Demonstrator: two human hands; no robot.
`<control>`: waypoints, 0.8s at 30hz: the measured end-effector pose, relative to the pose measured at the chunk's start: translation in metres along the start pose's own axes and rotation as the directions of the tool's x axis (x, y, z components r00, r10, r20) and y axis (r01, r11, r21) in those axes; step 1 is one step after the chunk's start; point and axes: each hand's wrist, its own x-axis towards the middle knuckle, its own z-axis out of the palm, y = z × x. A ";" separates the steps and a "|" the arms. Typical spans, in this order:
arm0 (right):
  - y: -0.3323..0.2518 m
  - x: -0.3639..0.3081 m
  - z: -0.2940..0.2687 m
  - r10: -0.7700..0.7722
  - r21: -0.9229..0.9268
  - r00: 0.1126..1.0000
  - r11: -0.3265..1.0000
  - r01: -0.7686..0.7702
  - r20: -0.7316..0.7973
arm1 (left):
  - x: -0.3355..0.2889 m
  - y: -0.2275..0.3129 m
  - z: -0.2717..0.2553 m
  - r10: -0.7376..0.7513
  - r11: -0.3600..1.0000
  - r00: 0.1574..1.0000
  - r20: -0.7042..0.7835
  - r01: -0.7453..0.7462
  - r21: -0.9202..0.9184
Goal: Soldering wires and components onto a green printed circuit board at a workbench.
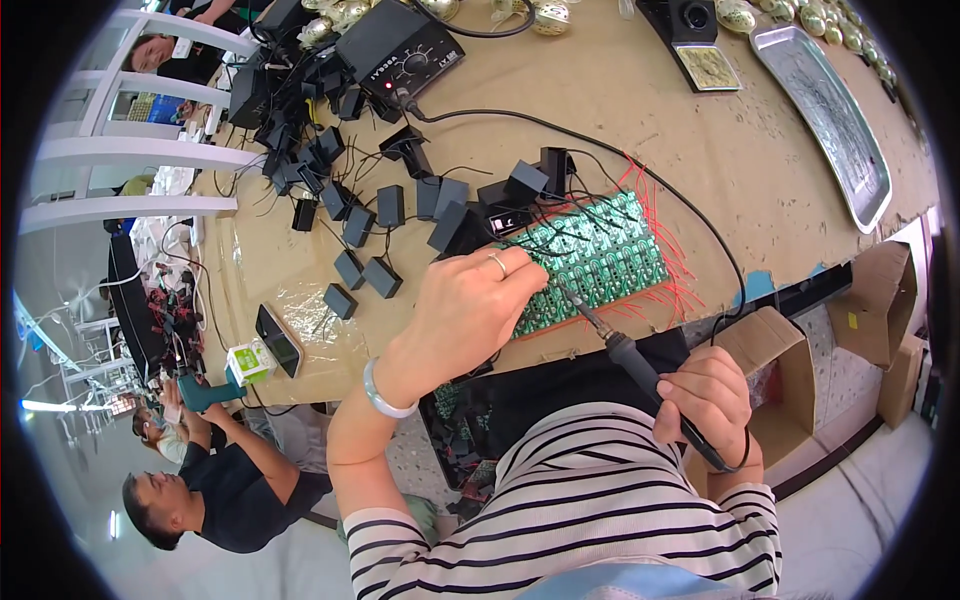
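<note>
A green circuit board panel (pixel 625 240) lies near the table's front edge, with red wires sticking out along its far and right sides and black wires across it. My right hand (pixel 708 395) is wrapped round the handle of a soldering iron (pixel 637 366); the iron's metal tip points down at the panel's left part. Over the panel's left end, my left hand (pixel 470 300) has its fingers pinched together close to the tip. What sits between those fingertips is too small to make out. Small black boxes (pixel 390 206) with wires crowd the table beyond the left hand.
A soldering station (pixel 405 58) stands at the back, its cable arching right of the panel. Further right are an iron stand (pixel 690 45) with sponge and a metal tray (pixel 835 130). A phone (pixel 280 340) lies left. Cardboard boxes (pixel 775 365) stand below right. A co-worker (pixel 215 505) sits left.
</note>
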 end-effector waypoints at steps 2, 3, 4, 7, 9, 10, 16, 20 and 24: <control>0.000 0.000 0.002 0.002 0.005 1.000 1.000 -0.002 0.000 | 0.002 0.000 0.000 0.007 1.000 1.000 0.013 -0.007 0.010; 0.000 0.000 0.003 0.003 0.008 1.000 1.000 -0.003 0.000 | 0.003 -0.001 0.001 0.017 1.000 1.000 0.024 -0.017 0.019; 0.001 0.000 0.004 0.005 0.007 1.000 1.000 -0.005 0.001 | 0.002 -0.001 0.002 0.018 1.000 1.000 0.024 -0.018 0.017; 0.001 0.000 0.007 -0.002 0.010 1.000 1.000 0.002 -0.008 | 0.001 -0.001 0.003 0.019 0.998 0.998 0.057 -0.022 0.052; -0.001 0.001 0.008 -0.019 0.008 1.000 1.000 0.020 -0.015 | -0.002 0.003 0.000 0.027 0.994 0.996 0.081 -0.035 0.103; -0.001 0.002 0.007 -0.016 0.002 1.000 1.000 0.016 -0.013 | -0.001 0.004 0.000 0.032 0.995 0.996 0.080 -0.039 0.097; -0.003 0.004 0.005 -0.043 -0.023 0.999 0.999 0.044 0.018 | 0.005 0.007 0.000 0.090 0.981 0.992 0.083 -0.103 0.162; -0.005 -0.004 -0.005 -0.005 -0.005 1.000 1.000 0.005 -0.015 | 0.005 0.009 0.000 0.078 0.980 0.991 0.109 -0.096 0.175; -0.014 -0.010 -0.009 0.108 -0.048 0.990 0.993 -0.112 -0.093 | 0.002 0.009 0.002 0.067 0.979 0.993 0.098 -0.084 0.188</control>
